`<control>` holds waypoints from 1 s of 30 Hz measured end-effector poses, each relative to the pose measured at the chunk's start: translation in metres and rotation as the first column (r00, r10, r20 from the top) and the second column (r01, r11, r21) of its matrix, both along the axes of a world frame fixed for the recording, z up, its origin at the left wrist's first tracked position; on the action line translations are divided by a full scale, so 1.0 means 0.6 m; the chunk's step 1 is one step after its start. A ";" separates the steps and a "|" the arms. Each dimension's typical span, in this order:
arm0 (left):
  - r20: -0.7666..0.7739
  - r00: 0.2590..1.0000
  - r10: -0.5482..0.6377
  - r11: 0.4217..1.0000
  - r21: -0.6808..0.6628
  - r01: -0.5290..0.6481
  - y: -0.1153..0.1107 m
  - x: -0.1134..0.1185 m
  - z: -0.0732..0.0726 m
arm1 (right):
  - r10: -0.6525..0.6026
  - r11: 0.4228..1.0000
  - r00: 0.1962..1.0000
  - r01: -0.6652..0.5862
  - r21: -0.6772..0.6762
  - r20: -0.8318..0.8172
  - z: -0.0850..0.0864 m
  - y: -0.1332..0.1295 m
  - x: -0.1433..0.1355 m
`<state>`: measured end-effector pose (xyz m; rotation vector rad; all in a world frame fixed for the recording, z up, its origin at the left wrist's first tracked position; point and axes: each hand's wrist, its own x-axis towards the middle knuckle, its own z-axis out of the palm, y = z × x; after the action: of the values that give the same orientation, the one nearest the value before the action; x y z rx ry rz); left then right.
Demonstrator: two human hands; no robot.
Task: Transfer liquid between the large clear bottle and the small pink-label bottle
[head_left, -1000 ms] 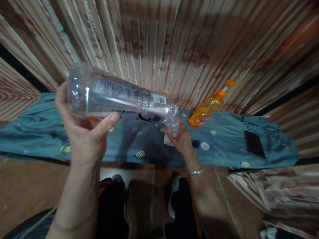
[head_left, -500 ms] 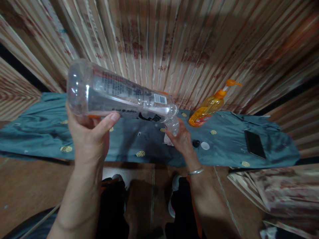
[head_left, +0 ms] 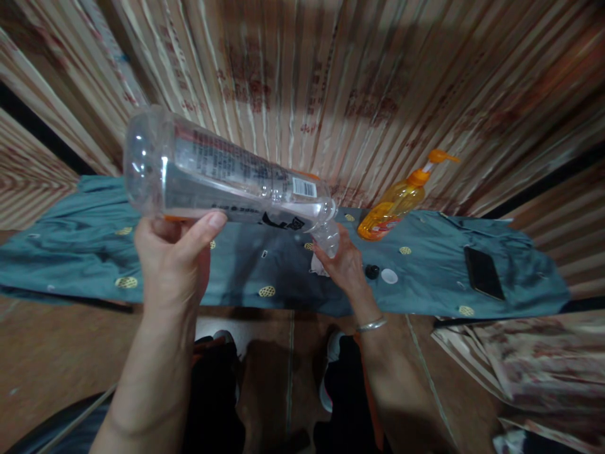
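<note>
A large clear plastic bottle (head_left: 227, 173) with printed text and a barcode is held nearly level, its base at the left and its neck tilted down to the right. My left hand (head_left: 177, 252) grips the bottle from below near the base, thumb on the near side. At the neck end, my right hand (head_left: 345, 258) is closed around a small clear plastic piece (head_left: 327, 238) that meets the bottle's mouth. Part of that piece is hidden by the fingers. Under my right hand lies a pale pink scrap (head_left: 318, 266).
On the green cloth-covered table (head_left: 246, 271) stands an orange pump bottle (head_left: 392, 205). A black cap (head_left: 372, 272), a white disc (head_left: 389, 276) and a dark phone (head_left: 483, 272) lie to the right. A pleated curtain (head_left: 302, 82) hangs behind.
My left hand has shifted slightly right along the underside of the bottle. The bottle's base end has moved slightly up and left. My right hand has hardly moved.
</note>
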<state>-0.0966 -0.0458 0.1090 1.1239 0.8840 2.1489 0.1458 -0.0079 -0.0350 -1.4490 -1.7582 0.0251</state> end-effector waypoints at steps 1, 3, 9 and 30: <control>-0.005 1.000 -0.004 1.000 -0.008 0.004 -0.001 0.000 0.000 | 0.006 1.000 1.000 -0.006 0.003 -0.002 0.000 0.000 0.000; -0.002 1.000 -0.013 1.000 -0.011 0.013 -0.004 0.001 -0.001 | 0.019 1.000 1.000 -0.019 0.004 -0.002 0.000 0.001 0.002; 0.037 0.999 -0.010 1.000 -0.016 0.011 -0.005 0.003 -0.003 | 0.019 1.000 1.000 -0.019 -0.018 -0.005 0.000 0.001 0.001; 0.052 0.997 -0.060 0.997 -0.048 0.063 -0.006 0.004 0.000 | 0.022 1.000 1.000 -0.022 0.008 -0.007 0.000 0.000 -0.001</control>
<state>-0.0941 -0.0494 0.1088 1.0541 0.8644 2.0844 0.1454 -0.0081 -0.0348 -1.4219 -1.7667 0.0346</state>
